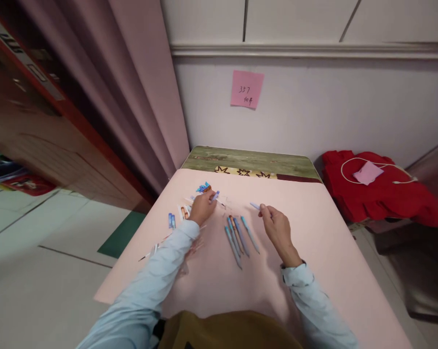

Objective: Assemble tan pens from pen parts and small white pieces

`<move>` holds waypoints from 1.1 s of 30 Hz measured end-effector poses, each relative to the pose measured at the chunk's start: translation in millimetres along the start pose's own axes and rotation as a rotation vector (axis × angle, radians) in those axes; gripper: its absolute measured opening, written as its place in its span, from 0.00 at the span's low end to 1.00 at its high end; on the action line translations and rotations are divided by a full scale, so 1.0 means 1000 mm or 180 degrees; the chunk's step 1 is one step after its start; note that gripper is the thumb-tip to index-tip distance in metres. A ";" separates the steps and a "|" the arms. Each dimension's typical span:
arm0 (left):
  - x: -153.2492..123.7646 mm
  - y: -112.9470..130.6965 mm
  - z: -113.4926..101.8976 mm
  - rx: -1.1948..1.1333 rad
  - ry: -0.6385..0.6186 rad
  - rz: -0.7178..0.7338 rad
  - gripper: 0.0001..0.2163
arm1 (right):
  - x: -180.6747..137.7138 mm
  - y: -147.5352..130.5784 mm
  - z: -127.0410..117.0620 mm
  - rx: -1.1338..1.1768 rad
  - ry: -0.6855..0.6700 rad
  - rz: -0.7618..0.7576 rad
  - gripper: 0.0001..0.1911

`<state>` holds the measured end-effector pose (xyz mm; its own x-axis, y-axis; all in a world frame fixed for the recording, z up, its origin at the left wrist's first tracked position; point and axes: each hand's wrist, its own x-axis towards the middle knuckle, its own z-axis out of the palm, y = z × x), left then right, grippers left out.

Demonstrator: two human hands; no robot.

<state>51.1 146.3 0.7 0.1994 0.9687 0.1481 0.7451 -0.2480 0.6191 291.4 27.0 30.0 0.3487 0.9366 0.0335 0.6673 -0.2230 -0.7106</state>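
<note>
My left hand [203,207] is closed on a short blue-violet pen part [215,196] above the left half of the table. Close by its fingertips, a thin white refill [220,203] with a dark tip points right; I cannot tell whether it is held or lying there. Between thumb and fingers of my right hand [277,227] is a light blue pen barrel [254,206], its end pointing left. Several pens [236,237] with blue or brown ends lie side by side between my hands. Small blue parts [203,187] are heaped beyond my left hand.
Blue pen pieces [171,221] and brown-and-white ones [184,212] lie left of my left hand. Thin refills [155,250] are scattered beside my left forearm. A pink cover [299,300] lies over the table. Red cloth [344,194] with a white cord is at the right.
</note>
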 end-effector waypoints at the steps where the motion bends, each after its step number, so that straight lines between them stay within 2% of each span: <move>1: 0.003 -0.013 -0.013 0.0216 -0.0008 -0.0205 0.10 | 0.002 -0.002 0.008 0.0014 -0.0076 -0.0088 0.26; 3: 0.009 -0.037 -0.036 0.0605 -0.0170 -0.0477 0.09 | 0.007 -0.011 0.031 -0.0008 -0.0318 -0.0244 0.20; 6: 0.012 -0.063 -0.058 0.0732 -0.0340 -0.0551 0.07 | 0.016 -0.036 0.073 -0.0178 -0.0647 -0.0310 0.11; 11: 0.002 -0.076 -0.067 0.0636 -0.0459 -0.0529 0.08 | 0.032 -0.079 0.134 -0.0426 -0.0609 -0.0519 0.12; 15: -0.010 -0.083 -0.070 0.0333 -0.0277 -0.0527 0.14 | 0.035 -0.093 0.155 -0.0437 -0.0678 -0.0594 0.16; 17: -0.018 -0.087 -0.073 0.0117 -0.0044 -0.0674 0.14 | 0.032 -0.088 0.151 -0.0388 -0.0671 -0.0681 0.16; 19: -0.027 -0.090 -0.076 0.0086 0.0158 -0.1012 0.11 | 0.027 -0.077 0.138 -0.0370 -0.0681 -0.0706 0.15; 21: -0.037 -0.090 -0.077 0.0216 0.0198 -0.1402 0.08 | 0.022 -0.060 0.117 -0.0372 -0.0684 -0.0671 0.15; 23: -0.046 -0.086 -0.076 0.0392 0.0150 -0.1673 0.08 | 0.016 -0.042 0.094 -0.0386 -0.0500 -0.0595 0.16; 28: -0.055 -0.067 -0.069 0.0970 0.0072 -0.1593 0.14 | -0.001 -0.002 0.048 -0.0746 -0.0369 -0.0249 0.18; 33: -0.055 -0.055 -0.061 0.1438 -0.0214 -0.1569 0.13 | -0.018 0.014 0.034 -0.1410 -0.0713 -0.0127 0.14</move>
<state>-39.4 107.0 5.8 -0.2041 0.9707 -0.1265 0.9494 0.2278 0.2162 271.9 16.0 -5.0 0.1997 0.9709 -0.1319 0.9096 -0.2337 -0.3434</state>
